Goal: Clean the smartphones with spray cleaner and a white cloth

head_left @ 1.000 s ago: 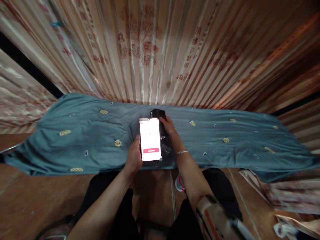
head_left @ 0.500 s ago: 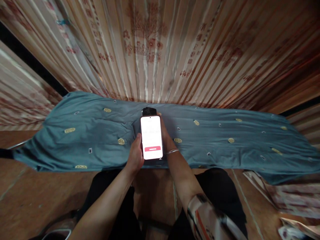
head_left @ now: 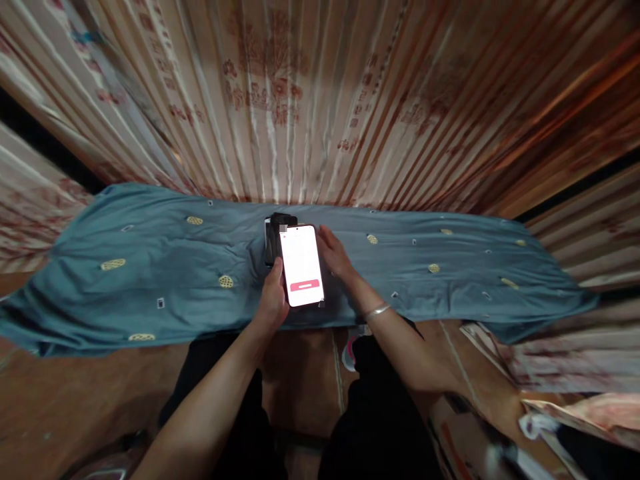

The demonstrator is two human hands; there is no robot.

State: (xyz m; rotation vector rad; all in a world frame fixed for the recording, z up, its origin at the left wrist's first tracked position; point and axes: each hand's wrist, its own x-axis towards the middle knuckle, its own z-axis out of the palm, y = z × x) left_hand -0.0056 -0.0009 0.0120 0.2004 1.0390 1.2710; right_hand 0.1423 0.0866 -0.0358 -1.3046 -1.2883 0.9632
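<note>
A smartphone (head_left: 301, 257) with a bright white screen and a red button near its lower end is held upright over the cloth. My left hand (head_left: 274, 298) is closed around its lower left side, thumb along the edge. My right hand (head_left: 336, 253), a silver bangle on its wrist, hovers just off the phone's right edge; its fingers are extended and it holds nothing. Behind the phone's upper left lies a black object (head_left: 273, 243), partly hidden, whose kind I cannot make out.
A blue-green cloth (head_left: 165, 253) with yellow pineapple prints covers the long surface ahead. Pleated curtains (head_left: 320, 100) hang right behind it and at both sides. My knees are below its front edge. A pale bundle of fabric (head_left: 565, 363) is at the lower right.
My right hand has let go of the phone and moved off to the right. The phone stays in my left hand. More of the black object shows, as the view has shifted right.
</note>
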